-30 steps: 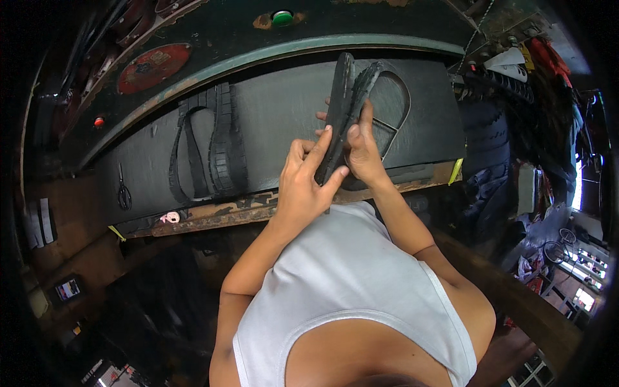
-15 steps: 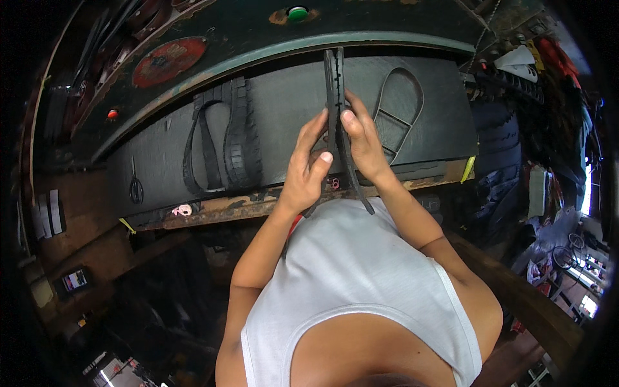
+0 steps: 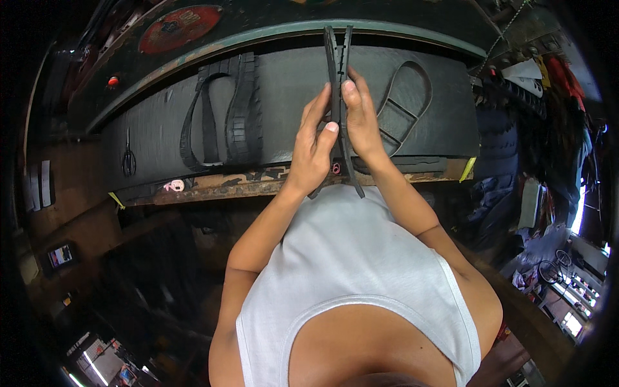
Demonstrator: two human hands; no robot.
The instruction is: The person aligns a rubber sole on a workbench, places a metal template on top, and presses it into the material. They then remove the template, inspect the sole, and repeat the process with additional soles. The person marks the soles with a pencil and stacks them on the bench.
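Observation:
Two black rubber sole-shaped pieces stand on edge between my palms, a left piece (image 3: 331, 55) and a right piece (image 3: 346, 48) with a notched edge. They touch along the middle and splay apart at both ends. My left hand (image 3: 313, 145) presses the left piece, its thumb along the near part. My right hand (image 3: 363, 126) presses from the other side, thumb on the edge. Just right of my right hand, a sole-shaped metal cutting die (image 3: 429, 90) with crossbars lies on the dark work surface (image 3: 290, 84).
Left of my hands lie treaded rubber offcuts (image 3: 238, 122) with a sole-shaped opening. Scissors (image 3: 129, 160) and a pink tape measure (image 3: 174, 185) lie farther left. A green machine beam (image 3: 412, 37) spans the far side. Yellow straps hang at the bench's corners, one at right (image 3: 467, 169).
The far ends of the two rubber pieces have spread wider apart. My hands still press them together at the middle. The whole view has shifted slightly.

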